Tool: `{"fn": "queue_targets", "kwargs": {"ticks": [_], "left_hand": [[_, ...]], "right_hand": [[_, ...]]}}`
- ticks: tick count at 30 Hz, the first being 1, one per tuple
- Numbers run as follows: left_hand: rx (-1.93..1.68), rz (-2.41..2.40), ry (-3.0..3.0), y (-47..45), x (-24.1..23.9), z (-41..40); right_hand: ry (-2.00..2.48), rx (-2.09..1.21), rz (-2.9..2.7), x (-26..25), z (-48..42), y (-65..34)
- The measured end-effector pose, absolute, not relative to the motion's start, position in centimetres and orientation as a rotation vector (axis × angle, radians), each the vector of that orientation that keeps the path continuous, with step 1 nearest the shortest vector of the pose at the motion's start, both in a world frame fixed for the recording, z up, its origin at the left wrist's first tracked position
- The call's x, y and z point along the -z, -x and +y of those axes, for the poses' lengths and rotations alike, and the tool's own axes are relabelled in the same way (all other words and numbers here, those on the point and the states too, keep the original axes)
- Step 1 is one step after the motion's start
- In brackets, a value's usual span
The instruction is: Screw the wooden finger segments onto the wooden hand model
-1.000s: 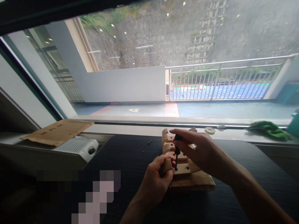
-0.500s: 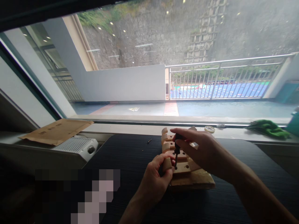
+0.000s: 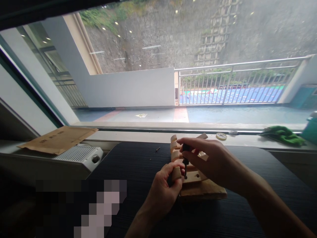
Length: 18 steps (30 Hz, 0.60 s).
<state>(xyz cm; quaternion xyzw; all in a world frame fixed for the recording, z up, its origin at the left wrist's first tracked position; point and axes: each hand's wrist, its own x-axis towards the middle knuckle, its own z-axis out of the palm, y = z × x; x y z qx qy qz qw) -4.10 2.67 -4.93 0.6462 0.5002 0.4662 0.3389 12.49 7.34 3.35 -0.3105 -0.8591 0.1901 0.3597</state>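
Driver at the front-left hole, both hands on the job

Wooden rack (image 3: 204, 189) sits just right of center, low in the frame, on the black table (image 3: 128, 178). Driver (image 3: 185, 162) stands nearly upright on it, tip at the left hole of the front slat (image 3: 192, 177). Right hole (image 3: 197, 175) of that slat looks bare. Can't see a screw head under the tip.

Right hand (image 3: 214, 153): fingers closed around the driver handle from above. Left hand (image 3: 165, 183): half-curled, thumb and fingers pinching the rounded end (image 3: 176, 173) of the slat, fingertips close to the shaft.

Step, my read: turning a screw at that hole; in or out, can't tell. Next move calls for straight downward pressure, slat braced. Slip risk: left fingertips.

Further out: loose screw (image 3: 158, 149) on the table, left of the rack. Tape roll (image 3: 221, 136) and green cloth (image 3: 284, 135) on the sill, right. Brown envelope (image 3: 59, 138) and white vented unit (image 3: 83, 154) at left.
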Motion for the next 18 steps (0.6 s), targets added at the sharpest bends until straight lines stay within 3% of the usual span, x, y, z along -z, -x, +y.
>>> {"fn": "queue_targets", "kwargs": {"ticks": [9,18], "left_hand": [[-1.198,1.334,-1.678,3.94,4.22,2.6],[-1.21,1.318,-1.679,4.15,5.05,2.76]], "right_hand": [[0.896,-0.318,-2.17,-3.24,7.91,-13.05],[0.811,-0.365,-2.279,-3.5,7.13,-12.64]]}}
